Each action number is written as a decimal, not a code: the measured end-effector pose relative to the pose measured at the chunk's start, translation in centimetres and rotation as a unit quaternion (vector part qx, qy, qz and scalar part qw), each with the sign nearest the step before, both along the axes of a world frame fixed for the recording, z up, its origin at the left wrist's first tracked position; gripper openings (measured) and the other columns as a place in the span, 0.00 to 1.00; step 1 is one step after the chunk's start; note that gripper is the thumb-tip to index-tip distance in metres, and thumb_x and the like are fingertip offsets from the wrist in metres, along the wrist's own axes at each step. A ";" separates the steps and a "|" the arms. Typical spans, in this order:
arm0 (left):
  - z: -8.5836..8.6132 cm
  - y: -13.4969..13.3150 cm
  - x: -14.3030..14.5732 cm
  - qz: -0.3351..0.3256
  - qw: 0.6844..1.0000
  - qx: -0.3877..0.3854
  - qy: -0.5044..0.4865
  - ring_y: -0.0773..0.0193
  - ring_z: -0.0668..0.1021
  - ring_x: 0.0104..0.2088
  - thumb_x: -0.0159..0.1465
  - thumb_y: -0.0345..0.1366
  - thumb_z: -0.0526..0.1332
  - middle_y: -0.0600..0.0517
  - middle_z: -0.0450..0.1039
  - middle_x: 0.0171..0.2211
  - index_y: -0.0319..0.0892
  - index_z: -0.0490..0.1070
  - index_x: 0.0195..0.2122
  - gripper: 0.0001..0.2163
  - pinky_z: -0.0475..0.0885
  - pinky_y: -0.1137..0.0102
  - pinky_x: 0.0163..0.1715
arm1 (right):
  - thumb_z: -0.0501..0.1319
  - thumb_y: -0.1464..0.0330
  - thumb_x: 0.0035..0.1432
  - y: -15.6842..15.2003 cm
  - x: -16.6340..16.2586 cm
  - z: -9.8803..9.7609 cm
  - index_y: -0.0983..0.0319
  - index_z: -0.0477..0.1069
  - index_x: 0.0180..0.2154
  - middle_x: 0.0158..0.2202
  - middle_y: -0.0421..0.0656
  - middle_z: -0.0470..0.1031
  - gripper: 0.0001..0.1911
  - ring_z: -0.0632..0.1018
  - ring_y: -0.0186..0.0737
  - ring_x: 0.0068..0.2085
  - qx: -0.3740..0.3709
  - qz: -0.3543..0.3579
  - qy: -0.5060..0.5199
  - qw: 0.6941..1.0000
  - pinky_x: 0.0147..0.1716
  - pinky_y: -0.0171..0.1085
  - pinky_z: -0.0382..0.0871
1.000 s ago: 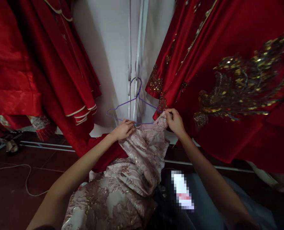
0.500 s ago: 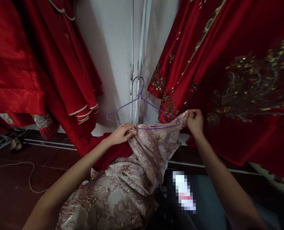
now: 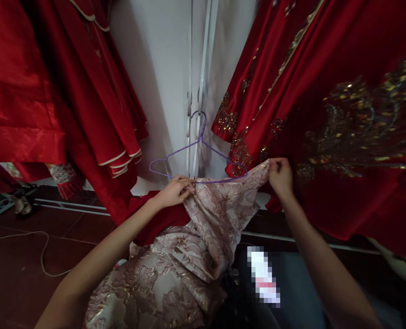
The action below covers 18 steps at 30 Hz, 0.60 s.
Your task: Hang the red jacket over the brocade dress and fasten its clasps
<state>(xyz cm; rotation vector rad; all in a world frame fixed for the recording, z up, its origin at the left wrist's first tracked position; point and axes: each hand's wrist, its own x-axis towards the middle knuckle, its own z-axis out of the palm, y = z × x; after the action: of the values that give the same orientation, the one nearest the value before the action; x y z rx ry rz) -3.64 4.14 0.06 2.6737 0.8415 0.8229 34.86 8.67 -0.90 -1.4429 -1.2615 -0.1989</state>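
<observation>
A pink brocade garment (image 3: 219,214) with a shiny floral pattern is stretched between my hands, its lower part bunched below. My left hand (image 3: 175,191) is closed on its upper edge, with the fingertips beside the bottom bar of a purple wire hanger (image 3: 185,148). At the other end, my right hand (image 3: 281,176) pinches the corner of the cloth and pulls it out to the right. The hanger's hook reaches up to a white metal rack post (image 3: 192,82). Its bottom bar lies along the garment's top edge; whether cloth is wrapped round it I cannot tell.
Red garments (image 3: 96,105) with cream piping hang at the left. Red dresses with gold sequins (image 3: 353,123) hang at the right. A thin cable (image 3: 45,249) crosses the dark floor, near shoes (image 3: 23,205). A pixelated bright patch (image 3: 262,276) shows at the lower right.
The hanger's lower part has shifted slightly left, so its right end sits farther from my right hand. Both hands keep their hold on the cloth, almost unmoved.
</observation>
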 end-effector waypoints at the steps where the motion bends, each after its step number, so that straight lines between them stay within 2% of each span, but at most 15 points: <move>1: 0.1 0.0 0.0 -0.002 1.000 -0.005 -0.002 0.61 0.70 0.51 0.64 0.34 0.51 0.48 0.71 0.49 0.42 0.71 0.35 0.09 0.61 0.61 0.53 | 0.50 0.59 0.56 0.0 -0.1 0.1 0.62 0.64 0.34 0.31 0.45 0.70 0.13 0.71 0.44 0.34 -0.001 0.001 -0.003 1.000 0.38 0.45 0.66; 5: 0.1 -0.1 0.8 -0.022 0.998 -0.049 -0.031 0.61 0.72 0.49 0.63 0.36 0.53 0.48 0.73 0.46 0.43 0.71 0.35 0.09 0.62 0.61 0.53 | 0.50 0.59 0.57 -0.2 -2.0 1.8 0.61 0.66 0.34 0.34 0.47 0.70 0.14 0.71 0.46 0.38 0.006 0.016 -0.045 0.999 0.40 0.46 0.65; 9: -0.6 -0.2 3.5 -0.052 0.988 -0.094 -0.112 0.60 0.71 0.51 0.64 0.38 0.52 0.46 0.71 0.49 0.42 0.70 0.35 0.09 0.61 0.61 0.53 | 0.50 0.59 0.59 -1.1 -6.4 4.9 0.59 0.68 0.34 0.37 0.50 0.71 0.13 0.71 0.48 0.40 0.010 0.065 -0.123 0.990 0.42 0.44 0.63; 11: -1.1 -0.4 4.7 -0.047 0.981 -0.111 -0.153 0.60 0.71 0.51 0.64 0.39 0.52 0.45 0.71 0.49 0.41 0.70 0.36 0.10 0.62 0.62 0.53 | 0.48 0.59 0.61 -1.5 -8.4 5.7 0.59 0.68 0.36 0.36 0.48 0.72 0.14 0.72 0.48 0.39 0.000 0.074 -0.140 0.987 0.43 0.46 0.60; 14: -1.9 -0.6 4.7 -0.003 0.973 -0.121 -0.199 0.61 0.72 0.49 0.64 0.41 0.52 0.47 0.72 0.47 0.41 0.70 0.37 0.11 0.61 0.63 0.53 | 0.46 0.60 0.62 -1.8 -9.6 5.5 0.58 0.67 0.38 0.34 0.46 0.74 0.14 0.73 0.48 0.39 -0.015 0.074 -0.141 0.987 0.45 0.47 0.57; 16: -2.5 -0.3 3.1 0.052 0.962 -0.121 -0.237 0.62 0.74 0.47 0.64 0.43 0.51 0.48 0.73 0.45 0.42 0.70 0.39 0.13 0.63 0.64 0.51 | 0.46 0.60 0.62 -1.8 -9.3 4.9 0.58 0.67 0.37 0.33 0.45 0.75 0.14 0.73 0.47 0.37 -0.023 0.074 -0.143 0.987 0.45 0.47 0.57; 18: -3.4 0.6 0.3 0.133 0.941 -0.111 -0.289 0.62 0.74 0.43 0.63 0.45 0.51 0.48 0.74 0.42 0.41 0.70 0.40 0.15 0.67 0.66 0.46 | 0.47 0.59 0.61 -1.9 -8.7 4.4 0.58 0.67 0.35 0.32 0.44 0.75 0.14 0.73 0.46 0.36 -0.023 0.067 -0.147 0.987 0.44 0.46 0.57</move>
<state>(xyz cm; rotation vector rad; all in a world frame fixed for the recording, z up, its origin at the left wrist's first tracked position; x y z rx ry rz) -3.32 4.70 -3.31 1.9745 1.0621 1.3878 26.11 6.81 3.49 -1.3974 -1.6080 -0.3015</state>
